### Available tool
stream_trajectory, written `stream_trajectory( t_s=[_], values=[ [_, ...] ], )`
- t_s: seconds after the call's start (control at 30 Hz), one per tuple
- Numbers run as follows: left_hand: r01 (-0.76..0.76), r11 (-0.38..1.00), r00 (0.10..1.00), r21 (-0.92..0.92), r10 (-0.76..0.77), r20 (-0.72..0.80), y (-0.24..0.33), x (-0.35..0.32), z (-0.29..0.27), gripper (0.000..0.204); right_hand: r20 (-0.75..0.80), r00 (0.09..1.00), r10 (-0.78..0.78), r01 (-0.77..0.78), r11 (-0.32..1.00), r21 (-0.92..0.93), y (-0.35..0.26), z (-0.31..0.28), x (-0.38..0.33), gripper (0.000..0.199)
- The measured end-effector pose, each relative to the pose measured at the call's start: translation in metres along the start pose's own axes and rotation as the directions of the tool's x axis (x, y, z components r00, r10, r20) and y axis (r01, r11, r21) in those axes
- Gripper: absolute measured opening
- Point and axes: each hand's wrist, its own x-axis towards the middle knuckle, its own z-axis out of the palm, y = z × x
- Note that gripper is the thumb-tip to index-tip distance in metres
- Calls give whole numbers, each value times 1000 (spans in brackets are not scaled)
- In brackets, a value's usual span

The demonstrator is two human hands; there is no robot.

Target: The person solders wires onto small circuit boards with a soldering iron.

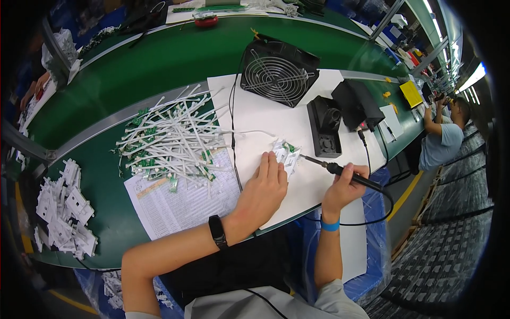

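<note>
My right hand [343, 192] is closed around the dark handle of a soldering iron [355, 177]. The iron's metal tip points left and reaches the edge of a white plastic part [289, 160] on the white board [265, 118]. A small green circuit board [288, 145] lies at that part, and a white cable runs off to its left. My left hand [261, 195] lies flat, fingers stretched forward, with the fingertips resting on the near left side of the part. Those fingertips hide some of it.
Left of the board, white cables with green circuit boards [170, 139] lie heaped over a printed sheet [183, 207]. White plastic parts [65, 207] are piled at far left. A black fan [279, 72], an iron stand [325, 126] and a black box [357, 103] stand behind. A co-worker [443, 135] sits at right.
</note>
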Motion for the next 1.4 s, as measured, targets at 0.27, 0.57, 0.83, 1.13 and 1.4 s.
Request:
stream_trajectory(
  t_s=[0.27, 0.57, 0.83, 1.13, 1.4],
  values=[
    [-5, 999, 1000, -40, 6, 10, 1, 0, -3, 42, -73, 936, -343, 331, 933, -143, -1, 1, 67, 13],
    [4, 994, 1000, -109, -3, 14, -1, 0, -4, 40, 315, 949, -29, 108, 965, -239, 27, 46, 93, 15],
    [33, 984, 998, -176, -43, -54, 0, 3, 0, 45, 425, 905, 25, 52, 984, -168, 27, 37, 101, 21],
    [272, 802, 954, -531, -154, 256, -26, 11, -90, 36, 386, 904, 182, -79, 960, -270, 4, 7, 33, 19],
    [771, 631, 633, -86, -774, -5, -286, 15, -204, 38, 586, 785, 202, -87, 972, -220, -60, -3, -33, 12]
  ],
)
